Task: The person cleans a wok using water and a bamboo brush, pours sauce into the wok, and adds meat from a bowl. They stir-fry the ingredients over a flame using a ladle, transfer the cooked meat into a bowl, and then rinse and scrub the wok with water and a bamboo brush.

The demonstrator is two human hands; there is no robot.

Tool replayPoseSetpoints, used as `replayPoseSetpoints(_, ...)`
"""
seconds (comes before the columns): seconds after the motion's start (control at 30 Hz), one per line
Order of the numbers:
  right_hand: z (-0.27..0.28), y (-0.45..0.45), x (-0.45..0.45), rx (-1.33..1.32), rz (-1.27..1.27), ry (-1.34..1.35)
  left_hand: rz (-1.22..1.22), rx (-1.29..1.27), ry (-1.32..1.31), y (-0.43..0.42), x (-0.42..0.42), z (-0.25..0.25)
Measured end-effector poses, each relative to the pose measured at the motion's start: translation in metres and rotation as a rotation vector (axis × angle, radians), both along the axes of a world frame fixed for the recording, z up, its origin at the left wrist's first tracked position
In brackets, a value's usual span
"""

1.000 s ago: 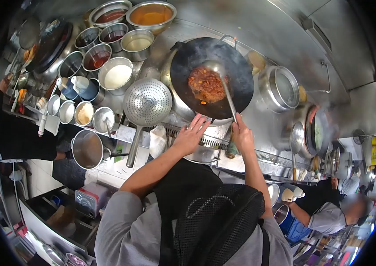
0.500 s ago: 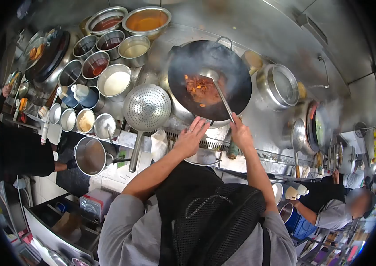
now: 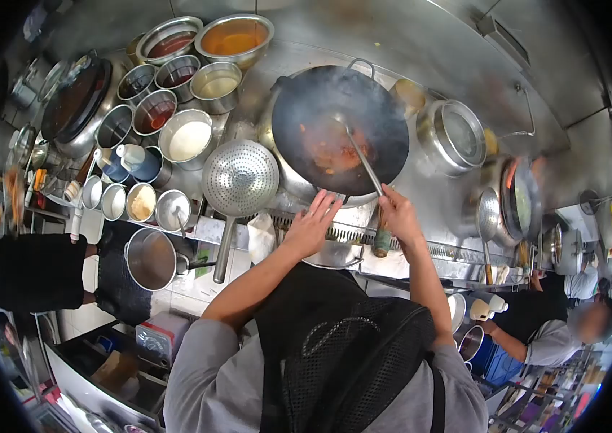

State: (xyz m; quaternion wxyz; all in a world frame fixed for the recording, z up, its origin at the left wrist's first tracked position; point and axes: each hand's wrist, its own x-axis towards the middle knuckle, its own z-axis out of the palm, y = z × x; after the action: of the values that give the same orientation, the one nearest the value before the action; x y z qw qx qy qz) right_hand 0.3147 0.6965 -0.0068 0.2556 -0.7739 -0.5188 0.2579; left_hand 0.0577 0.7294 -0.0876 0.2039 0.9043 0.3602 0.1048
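A black wok (image 3: 385, 159) sits on the range in front of me, with reddish-orange food (image 3: 338, 151) in its bottom under steam. My right hand (image 3: 398, 215) is wrapped round the handle of a metal ladle (image 3: 364, 160). The ladle's bowl reaches into the food and is partly veiled by steam. At the wok's near rim lies my left hand (image 3: 314, 227), its fingers stretched out beside the near handle. Whether those fingertips touch the wok is hard to see. Left of that hand are a white cloth (image 3: 261, 234) and a perforated strainer (image 3: 241, 177).
Metal pots of sauces (image 3: 217, 83) and small seasoning cups (image 3: 141, 201) crowd the left. A stockpot (image 3: 457, 133) stands right of the wok. A saucepan (image 3: 151, 260) is at lower left. One person (image 3: 32, 270) stands at left, another (image 3: 551, 335) at right holding bottles.
The ladle's bowl has shifted slightly upward in the wok, and thicker steam covers the food. My left hand stays put. The person at left has moved, and food no longer shows at the left wok.
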Motion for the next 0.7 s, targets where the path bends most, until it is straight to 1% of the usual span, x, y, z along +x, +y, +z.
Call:
replayPoseSetpoints(0.1, -0.006, 0.0, 0.008, 0.029, -0.066, 0.061, 0.009, 0.009, -0.017, 0.003, 0.001, -0.001)
replayPoseSetpoints(0.17, -0.011, 0.007, 0.01, 0.089, -0.142, -0.032, -0.001, 0.001, -0.016, 0.002, 0.0, -0.002)
replayPoseSetpoints(0.2, -0.024, 0.013, 0.013, 0.088, -0.146, -0.029, -0.006, 0.0, -0.012, 0.002, 0.0, -0.001)
replayPoseSetpoints(0.27, -0.055, 0.026, 0.025, 0.147, -0.127, -0.142, -0.006, -0.013, 0.004, 0.002, 0.002, 0.003)
replayPoseSetpoints(0.3, -0.046, 0.029, 0.022, 0.148, -0.133, -0.141, -0.012, -0.011, 0.005, 0.002, 0.003, 0.003)
replayPoseSetpoints(0.33, -0.024, 0.031, 0.007, -0.05, -0.146, 0.001, -0.012, -0.016, -0.008, 0.003, 0.003, 0.003)
replayPoseSetpoints(0.4, -0.069, 0.025, 0.025, 0.063, 0.037, 0.058, -0.015, -0.022, -0.019, 0.002, 0.004, 0.003)
replayPoseSetpoints(0.43, -0.068, 0.013, 0.037, 0.064, 0.036, 0.059, -0.015, -0.017, -0.006, 0.003, 0.004, 0.002)
replayPoseSetpoints(0.5, -0.068, -0.009, 0.053, 0.034, 0.293, -0.182, -0.01, -0.012, 0.008, 0.005, 0.002, 0.002)
replayPoseSetpoints(0.53, -0.055, -0.021, 0.063, -0.04, 0.299, -0.332, -0.031, -0.049, -0.037, 0.007, -0.001, 0.003)
replayPoseSetpoints(0.57, -0.03, -0.033, 0.07, -0.115, 0.309, -0.483, -0.048, -0.088, -0.083, 0.008, -0.005, 0.003)
replayPoseSetpoints(0.6, -0.01, -0.043, 0.08, -0.139, 0.303, -0.584, -0.033, -0.094, -0.083, 0.011, -0.011, 0.002)
replayPoseSetpoints(0.67, 0.038, -0.059, 0.083, -0.2, 0.265, -0.742, 0.095, -0.266, -0.443, 0.016, -0.033, -0.005)
replayPoseSetpoints(0.7, 0.068, -0.066, 0.081, -0.238, 0.236, -0.804, 0.177, -0.195, -0.45, 0.015, -0.051, -0.012)
